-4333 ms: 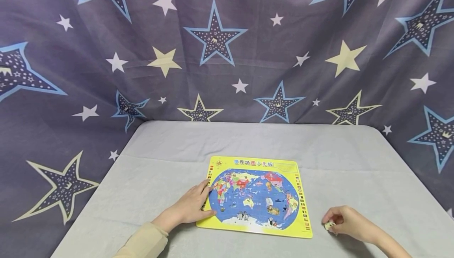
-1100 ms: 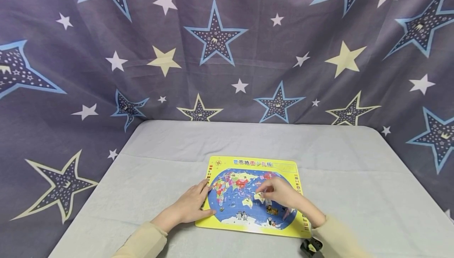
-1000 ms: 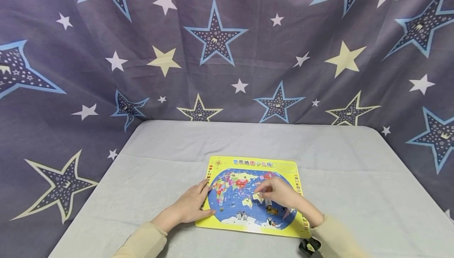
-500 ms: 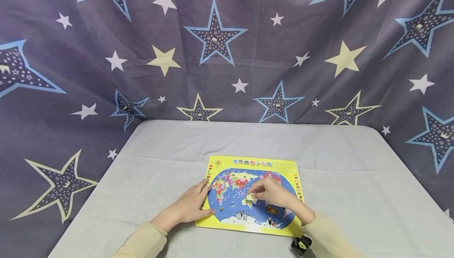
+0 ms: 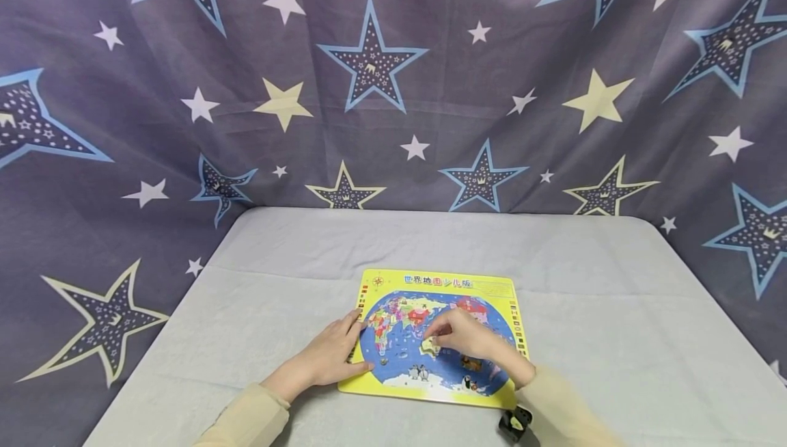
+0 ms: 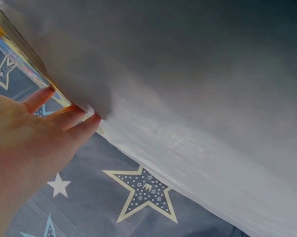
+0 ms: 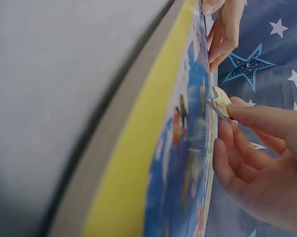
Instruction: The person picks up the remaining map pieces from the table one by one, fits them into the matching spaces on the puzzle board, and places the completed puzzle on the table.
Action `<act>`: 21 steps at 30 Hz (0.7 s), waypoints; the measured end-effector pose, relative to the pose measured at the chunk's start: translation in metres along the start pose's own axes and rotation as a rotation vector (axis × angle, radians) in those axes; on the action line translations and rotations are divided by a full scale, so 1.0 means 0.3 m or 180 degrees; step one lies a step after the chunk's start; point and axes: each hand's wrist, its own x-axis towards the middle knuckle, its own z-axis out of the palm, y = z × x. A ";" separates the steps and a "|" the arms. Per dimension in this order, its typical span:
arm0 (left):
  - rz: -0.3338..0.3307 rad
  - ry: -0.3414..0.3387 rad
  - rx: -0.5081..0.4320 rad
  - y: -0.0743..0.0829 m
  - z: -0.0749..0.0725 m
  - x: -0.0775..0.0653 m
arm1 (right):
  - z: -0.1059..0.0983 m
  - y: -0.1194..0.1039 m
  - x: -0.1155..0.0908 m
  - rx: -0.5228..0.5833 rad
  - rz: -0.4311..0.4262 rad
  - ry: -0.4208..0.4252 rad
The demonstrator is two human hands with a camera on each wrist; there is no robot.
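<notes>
A yellow-bordered world map puzzle with a blue ocean lies on the table. My left hand rests on its left edge, fingers spread and fairly straight; the left wrist view shows those fingertips along the board's side. Between the thumb and fingers of my right hand is a small pale-yellow puzzle piece, pinched and tilted close over the map. In the head view it overlaps the Australia area, below the red and yellow Asia pieces. The right hand hides part of the map's right side.
The table is covered with a light grey cloth. Behind it hangs a dark star-patterned curtain. A black wrist camera on the right arm sits near the board's lower right corner.
My right hand has brought the puzzle piece from the table at the right onto the map, then shifted it leftward to the Australia area. My left hand has stayed on the board's edge.
</notes>
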 end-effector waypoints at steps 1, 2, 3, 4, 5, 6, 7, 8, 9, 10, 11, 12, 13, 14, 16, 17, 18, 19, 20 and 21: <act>-0.0002 0.0003 0.0006 0.000 0.000 0.000 | 0.002 0.002 0.002 -0.0006 0.0008 0.0001; -0.0005 0.0007 0.0011 0.000 0.001 0.000 | 0.004 0.003 0.003 -0.0016 0.0019 0.0003; -0.0006 0.0011 0.0016 -0.001 0.001 0.000 | 0.006 0.004 0.005 -0.0026 0.0050 0.0004; -0.0007 0.0015 0.0018 -0.001 0.002 0.000 | 0.006 0.003 0.005 -0.0031 0.0074 0.0006; -0.0008 0.0017 0.0017 -0.001 0.002 0.001 | 0.007 0.001 0.006 -0.0036 0.0111 0.0005; -0.0008 0.0019 0.0015 -0.001 0.002 0.001 | 0.007 -0.001 0.006 -0.0022 0.0137 0.0002; -0.0008 0.0020 0.0013 -0.001 0.003 0.001 | 0.008 -0.003 0.007 -0.0007 0.0160 0.0000; -0.0006 0.0021 0.0013 -0.001 0.003 0.001 | 0.008 -0.006 0.007 0.0008 0.0167 -0.0003; -0.0003 0.0023 0.0013 -0.001 0.003 0.002 | 0.008 -0.008 0.007 0.0024 0.0173 -0.0007; -0.0001 0.0023 0.0014 -0.001 0.002 0.001 | 0.008 -0.011 0.008 0.0050 0.0172 -0.0012; 0.0002 0.0023 0.0017 -0.001 0.002 0.001 | 0.009 -0.012 0.008 0.0066 0.0174 -0.0018; 0.0005 0.0024 0.0017 -0.002 0.002 0.001 | 0.010 -0.011 0.010 0.0070 0.0165 -0.0020; 0.0008 0.0027 0.0018 -0.002 0.002 0.001 | 0.011 -0.012 0.011 0.0064 0.0153 -0.0019; 0.0010 0.0027 0.0020 -0.002 0.002 0.001 | 0.011 -0.011 0.012 0.0061 0.0139 -0.0019; 0.0012 0.0022 0.0018 -0.001 0.002 0.000 | 0.012 -0.008 0.014 0.0042 0.0122 -0.0019; 0.0010 0.0020 0.0014 -0.001 0.002 0.000 | 0.012 -0.008 0.014 0.0028 0.0112 -0.0020; 0.0008 0.0018 0.0011 -0.001 0.002 0.000 | 0.012 -0.008 0.013 0.0017 0.0078 -0.0017; 0.0005 0.0016 0.0009 -0.001 0.002 0.000 | 0.011 -0.007 0.013 0.0028 0.0051 -0.0022; 0.0002 0.0013 0.0008 -0.001 0.002 0.001 | 0.010 -0.006 0.012 0.0036 0.0035 -0.0024; -0.0002 0.0013 0.0005 -0.001 0.002 0.001 | 0.009 -0.006 0.010 0.0008 -0.0052 -0.0023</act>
